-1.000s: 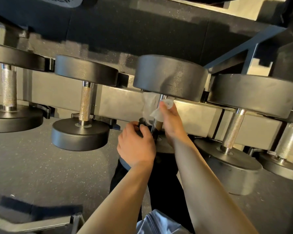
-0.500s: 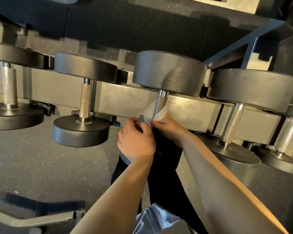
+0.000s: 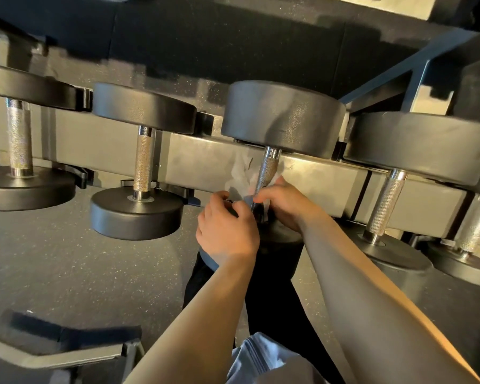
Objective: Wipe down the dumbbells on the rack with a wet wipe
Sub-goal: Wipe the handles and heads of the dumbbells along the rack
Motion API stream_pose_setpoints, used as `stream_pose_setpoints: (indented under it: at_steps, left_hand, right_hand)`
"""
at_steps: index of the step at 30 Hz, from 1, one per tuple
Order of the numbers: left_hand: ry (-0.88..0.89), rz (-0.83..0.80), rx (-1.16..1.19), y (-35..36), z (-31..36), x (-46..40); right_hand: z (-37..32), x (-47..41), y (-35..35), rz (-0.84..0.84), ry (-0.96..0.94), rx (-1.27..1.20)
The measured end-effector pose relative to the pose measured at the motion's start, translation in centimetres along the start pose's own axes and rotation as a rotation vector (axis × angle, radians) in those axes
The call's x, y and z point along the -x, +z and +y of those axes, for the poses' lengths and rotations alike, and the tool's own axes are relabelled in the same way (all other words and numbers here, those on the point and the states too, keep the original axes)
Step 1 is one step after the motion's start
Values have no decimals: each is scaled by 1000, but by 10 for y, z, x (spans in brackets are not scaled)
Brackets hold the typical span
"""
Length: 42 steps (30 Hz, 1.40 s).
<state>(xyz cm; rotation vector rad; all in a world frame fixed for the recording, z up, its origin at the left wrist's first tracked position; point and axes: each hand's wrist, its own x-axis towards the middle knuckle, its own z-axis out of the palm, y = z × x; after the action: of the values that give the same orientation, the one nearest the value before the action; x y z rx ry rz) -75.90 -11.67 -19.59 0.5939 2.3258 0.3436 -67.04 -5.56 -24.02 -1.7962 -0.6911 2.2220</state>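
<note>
Five dumbbells lie side by side across the rack (image 3: 205,162), each with one head far and one head near. The middle dumbbell (image 3: 281,117) has the wet wipe (image 3: 243,173) at its handle. The left hand (image 3: 227,231) is just left of this handle, the right hand (image 3: 284,202) just right of it. A smaller dumbbell (image 3: 139,162) lies to the left, a bigger dumbbell (image 3: 416,151) to the right.

A dark speckled rubber floor (image 3: 53,273) spreads below. At the lower left lies a grey metal frame bar (image 3: 67,358). Pale blue fabric (image 3: 261,358) shows at the bottom edge.
</note>
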Motion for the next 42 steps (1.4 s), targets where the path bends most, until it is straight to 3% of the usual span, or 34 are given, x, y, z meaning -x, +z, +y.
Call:
stream_pose_setpoints:
  at_steps: [3,5,9,12,19,22,26,30,36,40,42]
  left_hand:
    - [-14,12,22,-1,0,0]
    - [-15,15,31,-1,0,0]
    - [-20,2,33,-2,1,0]
    - [-21,-1,19,-3,2,0]
    - [-47,-29,-39,-3,5,-2]
    - [-42,-7,-23,-2,5,0]
    - [-35,14,-7,0,4,0]
    - [-39,19,2,1,2,-1]
    - [-23,39,-8,1,1,1]
    - [-13,39,-5,1,3,3]
    - [-7,45,-3,1,3,4]
  right_hand:
    - [2,5,0,-58,112,67]
    - [-7,1,-1,6,62,25]
    - [-38,-13,-1,100,-95,-311]
    - [-35,-3,9,158,-90,-155]
    - [-3,40,6,-41,-34,326]
    - [-4,36,-1,-11,-60,200]
    - [-22,14,-5,214,-195,-138]
    - [-19,2,8,289,-226,121]
    - [14,9,-2,71,-180,473]
    - [9,5,-9,15,-61,568]
    - [-2,-3,-12,43,-101,482]
